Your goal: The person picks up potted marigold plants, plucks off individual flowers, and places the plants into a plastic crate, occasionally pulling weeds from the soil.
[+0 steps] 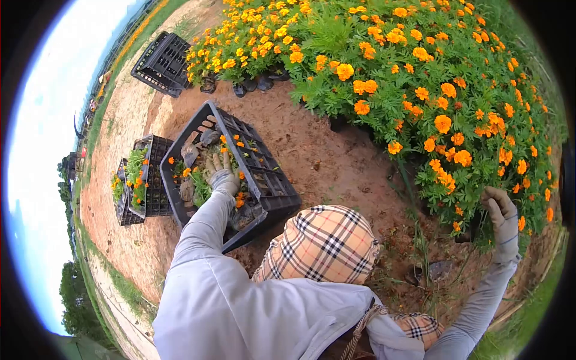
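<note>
My left hand [221, 174], in a pale glove, reaches into a black plastic crate [273, 189]. Its fingers are spread over small potted marigolds [201, 185], touching leaves and blooms; some dark plant bags [210, 138] lie on their sides there. Off to the right, my right hand [503, 222], also gloved, is at the edge of a dense bed of orange marigolds [443, 124]. Its fingers are loosely bent and apart beside the foliage, with nothing visible in them. A black plant bag [465, 233] shows low in the leaves just left of that hand.
Two more black crates with plants [157, 174] stand to the left of the near crate. Another black crate [163, 65] sits farther back. Plaid-covered knees [330, 243] are close in front of me. Bare reddish soil [327, 174] lies between crate and flowers, with a dark scrap [441, 270] on it.
</note>
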The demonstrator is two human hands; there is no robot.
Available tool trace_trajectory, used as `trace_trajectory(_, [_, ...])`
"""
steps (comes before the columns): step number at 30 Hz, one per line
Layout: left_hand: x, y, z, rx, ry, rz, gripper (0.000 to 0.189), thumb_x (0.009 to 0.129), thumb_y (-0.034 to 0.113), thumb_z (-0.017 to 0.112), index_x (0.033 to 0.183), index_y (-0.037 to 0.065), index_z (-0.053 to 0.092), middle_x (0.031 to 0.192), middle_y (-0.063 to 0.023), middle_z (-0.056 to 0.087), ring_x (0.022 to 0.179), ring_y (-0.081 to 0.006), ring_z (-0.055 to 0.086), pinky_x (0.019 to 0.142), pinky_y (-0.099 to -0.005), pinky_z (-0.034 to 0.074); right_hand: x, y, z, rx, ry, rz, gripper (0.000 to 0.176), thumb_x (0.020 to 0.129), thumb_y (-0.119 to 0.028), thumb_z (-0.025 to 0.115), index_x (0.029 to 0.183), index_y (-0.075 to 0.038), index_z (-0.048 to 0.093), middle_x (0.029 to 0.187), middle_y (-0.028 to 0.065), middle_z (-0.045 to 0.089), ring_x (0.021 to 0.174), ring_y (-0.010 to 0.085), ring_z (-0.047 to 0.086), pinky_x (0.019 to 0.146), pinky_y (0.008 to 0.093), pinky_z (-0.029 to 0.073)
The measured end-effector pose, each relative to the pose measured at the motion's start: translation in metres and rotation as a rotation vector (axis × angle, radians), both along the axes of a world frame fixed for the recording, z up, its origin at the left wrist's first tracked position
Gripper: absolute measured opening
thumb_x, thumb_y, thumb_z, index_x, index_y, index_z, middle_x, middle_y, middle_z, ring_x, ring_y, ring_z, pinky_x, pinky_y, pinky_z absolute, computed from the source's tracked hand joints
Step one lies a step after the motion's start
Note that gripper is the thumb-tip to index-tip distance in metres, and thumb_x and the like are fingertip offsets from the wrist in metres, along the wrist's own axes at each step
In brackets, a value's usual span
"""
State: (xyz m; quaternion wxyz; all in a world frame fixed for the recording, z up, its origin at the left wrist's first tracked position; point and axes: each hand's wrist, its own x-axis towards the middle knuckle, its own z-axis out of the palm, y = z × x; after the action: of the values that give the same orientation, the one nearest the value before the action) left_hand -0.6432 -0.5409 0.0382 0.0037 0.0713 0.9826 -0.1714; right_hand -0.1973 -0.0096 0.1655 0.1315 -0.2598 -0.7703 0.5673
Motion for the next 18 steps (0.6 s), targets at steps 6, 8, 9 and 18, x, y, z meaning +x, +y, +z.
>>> trace_trajectory(6, [-0.044, -0.023, -0.023, -0.084, -0.267, -0.021, 0.077, 0.081, 0.052, 0.047, 0.143, 0.016, 0.017, 0.148, -0.0203, 0.001, 0.135, -0.0413, 0.002, 0.109, -0.0450, 0.014, 0.050, 0.029, 0.026, 0.024, 0.365, -0.309, 0.030, 0.089, -0.021, 0.056, 0.111, 0.000, 0.057, 0.098, 0.0064, 0.063, 0.089, 0.0124, 0.059, 0.080, 0.0246, 0.047])
trace_trajectory(8, [-0.044, 0.019, 0.030, -0.176, -0.445, 0.164, 0.080, 0.080, 0.056, 0.049, 0.143, 0.018, 0.017, 0.150, -0.0122, 0.006, 0.137, -0.0331, 0.004, 0.108, -0.0487, 0.016, 0.096, 0.056, 0.027, 0.135, 0.527, -0.590, 0.029, 0.089, -0.023, 0.057, 0.107, -0.001, 0.059, 0.094, 0.0058, 0.064, 0.084, 0.0124, 0.061, 0.075, 0.0244, 0.049])
trace_trajectory(9, [-0.055, 0.026, 0.047, -0.152, -0.377, -0.002, 0.065, 0.079, 0.049, 0.054, 0.130, 0.015, 0.032, 0.134, -0.0138, 0.025, 0.123, -0.0323, 0.023, 0.100, -0.0443, 0.026, 0.126, 0.069, 0.018, 0.108, 0.563, -0.772, 0.029, 0.088, -0.024, 0.058, 0.106, -0.001, 0.059, 0.092, 0.0057, 0.064, 0.081, 0.0125, 0.061, 0.072, 0.0246, 0.050])
trace_trajectory(18, [0.171, 0.301, 0.177, 0.326, -0.456, -1.366, 0.018, 0.079, 0.015, 0.061, 0.094, 0.005, 0.060, 0.086, -0.0126, 0.059, 0.077, -0.0289, 0.058, 0.067, -0.0352, 0.047, 0.233, 0.056, -0.220, -0.258, -1.013, -0.359, 0.018, 0.081, -0.020, 0.058, 0.092, -0.007, 0.066, 0.078, 0.0051, 0.065, 0.067, 0.0189, 0.063, 0.058, 0.0332, 0.049])
